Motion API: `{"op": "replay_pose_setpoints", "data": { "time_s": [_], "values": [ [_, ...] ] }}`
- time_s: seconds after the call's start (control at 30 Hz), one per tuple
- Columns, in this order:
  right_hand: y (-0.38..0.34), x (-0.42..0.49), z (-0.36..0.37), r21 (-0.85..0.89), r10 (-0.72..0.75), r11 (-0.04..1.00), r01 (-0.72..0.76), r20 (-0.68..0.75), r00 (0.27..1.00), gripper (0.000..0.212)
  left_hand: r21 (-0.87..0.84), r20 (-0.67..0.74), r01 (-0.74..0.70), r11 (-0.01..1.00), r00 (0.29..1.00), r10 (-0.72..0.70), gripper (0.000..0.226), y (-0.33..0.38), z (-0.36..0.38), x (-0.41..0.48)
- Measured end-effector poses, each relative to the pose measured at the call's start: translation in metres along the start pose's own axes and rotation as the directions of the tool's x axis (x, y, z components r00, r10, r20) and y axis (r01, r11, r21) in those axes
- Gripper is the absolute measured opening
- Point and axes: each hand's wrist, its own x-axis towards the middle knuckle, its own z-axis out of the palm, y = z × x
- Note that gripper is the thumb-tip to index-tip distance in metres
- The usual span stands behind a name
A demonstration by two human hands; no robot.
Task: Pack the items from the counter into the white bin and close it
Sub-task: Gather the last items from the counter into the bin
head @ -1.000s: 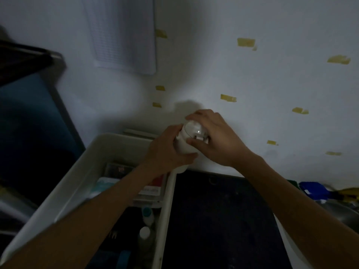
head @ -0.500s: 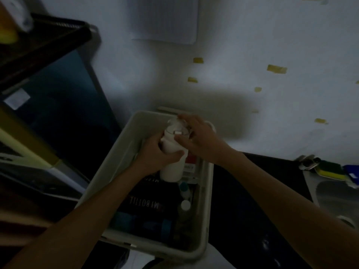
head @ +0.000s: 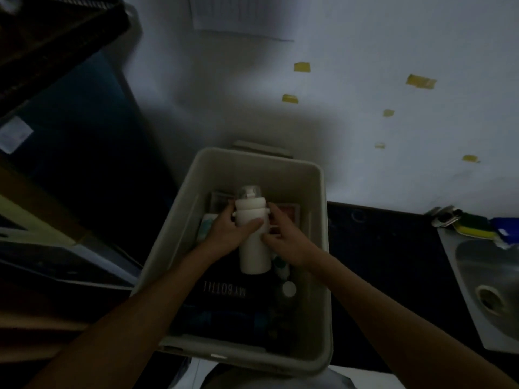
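A white bottle (head: 254, 256) with a clear domed cap is held inside the white bin (head: 318, 214), lying lengthwise with its cap toward the wall. My left hand (head: 227, 234) grips its upper body from the left. My right hand (head: 283, 237) holds it from the right, fingers curled against its side. Beneath it in the bin lie a dark bottle (head: 224, 293) with white lettering, small white-capped bottles (head: 288, 289) and flat packets (head: 289, 213).
The bin stands on a dark counter (head: 387, 270) against a white wall with bits of yellow tape. A steel sink (head: 494, 287) with a yellow-green sponge (head: 474, 228) lies at the right. Dark shelving (head: 56, 108) stands at the left.
Both hands have brought the white bottle from above the counter's edge down into the bin, and it now lies lower and flatter among the packed items. The view has swung down over the bin.
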Motion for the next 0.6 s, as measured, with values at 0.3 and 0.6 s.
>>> {"op": "replay_pose_setpoints", "data": {
  "time_s": [0.3,0.6],
  "values": [
    [0.02,0.005,0.02,-0.216,0.15,0.965,-0.148,-0.008,0.989,0.105,0.014,0.054,0.151,0.989,0.987,-0.151,0.072,-0.026,0.012,0.017],
    [0.023,0.011,0.024,-0.214,0.176,0.962,-0.172,0.001,0.984,0.101,0.119,0.094,0.129,0.984,0.986,-0.141,0.06,-0.035,0.011,0.017]
  ]
}}
